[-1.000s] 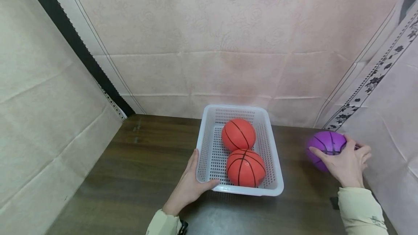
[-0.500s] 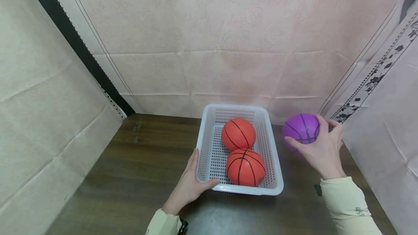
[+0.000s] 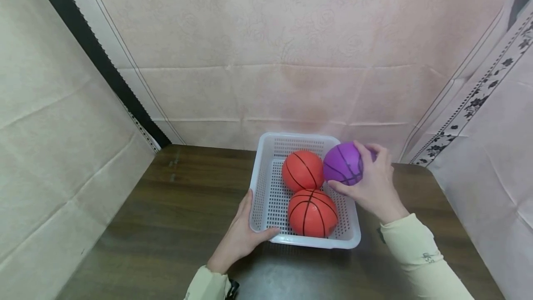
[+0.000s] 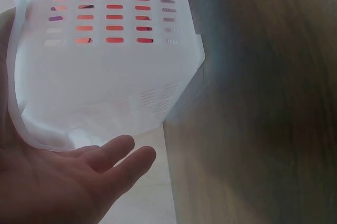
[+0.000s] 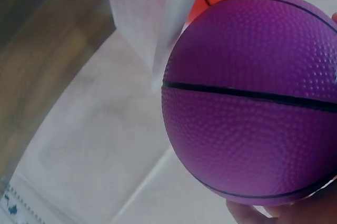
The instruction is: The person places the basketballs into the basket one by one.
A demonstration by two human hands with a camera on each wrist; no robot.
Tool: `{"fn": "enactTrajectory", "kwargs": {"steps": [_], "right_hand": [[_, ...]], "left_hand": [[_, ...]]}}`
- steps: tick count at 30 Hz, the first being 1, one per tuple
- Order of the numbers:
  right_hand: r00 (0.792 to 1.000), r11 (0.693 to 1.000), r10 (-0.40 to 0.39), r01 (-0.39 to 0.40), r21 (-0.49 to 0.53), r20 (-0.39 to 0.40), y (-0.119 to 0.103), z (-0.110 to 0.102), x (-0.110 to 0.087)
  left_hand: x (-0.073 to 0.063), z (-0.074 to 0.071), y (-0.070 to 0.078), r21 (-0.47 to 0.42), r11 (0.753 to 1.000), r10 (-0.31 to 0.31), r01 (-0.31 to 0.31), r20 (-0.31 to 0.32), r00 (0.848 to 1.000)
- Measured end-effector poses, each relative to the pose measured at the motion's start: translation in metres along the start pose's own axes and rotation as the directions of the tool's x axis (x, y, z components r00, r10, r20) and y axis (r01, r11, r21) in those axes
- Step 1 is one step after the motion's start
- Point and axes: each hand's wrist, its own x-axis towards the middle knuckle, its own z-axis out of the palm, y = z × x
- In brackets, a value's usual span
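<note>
A white perforated plastic basket (image 3: 308, 243) stands on the table with two orange-red toy basketballs inside, one farther back (image 3: 302, 170) and one near the front (image 3: 312, 214). My left hand (image 3: 240, 240) holds the basket's front left corner, thumb at the front rim and fingers along the left side. In the left wrist view, fingers of that hand (image 4: 68, 182) reach past the basket wall (image 4: 105, 82). My right hand (image 3: 376, 189) grips a purple toy basketball (image 3: 342, 163) over the basket's right rim, beside the rear orange-red ball. The purple ball (image 5: 253, 98) fills much of the right wrist view.
The dark wooden table (image 3: 166, 226) extends to both sides of the basket. Pale cloth hangs behind it (image 3: 291, 59) and along the left (image 3: 62, 128) and right (image 3: 491, 175) sides.
My right hand has lifted the purple basketball from the table's right side and carried it left to the basket. The left hand and basket have barely moved.
</note>
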Motion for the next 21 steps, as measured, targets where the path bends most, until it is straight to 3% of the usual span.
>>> {"fn": "enactTrajectory", "kwargs": {"steps": [13, 17, 21], "right_hand": [[0.996, 0.994, -0.076, 0.079, -0.072, 0.047, -0.021, 0.025, 0.008], [0.997, 0.999, -0.035, 0.036, -0.008, 0.068, -0.024, 0.031, 0.007], [0.988, 0.998, 0.032, -0.041, 0.052, 0.152, -0.024, 0.032, 0.006]], "left_hand": [[-0.001, -0.003, 0.001, -0.003, 1.000, -0.001, 0.001, 0.022, 1.000], [-0.001, -0.004, 0.001, -0.008, 1.000, -0.001, 0.001, 0.028, 1.000], [-0.001, -0.004, 0.001, -0.028, 1.000, 0.012, -0.011, 0.029, 1.000]]}}
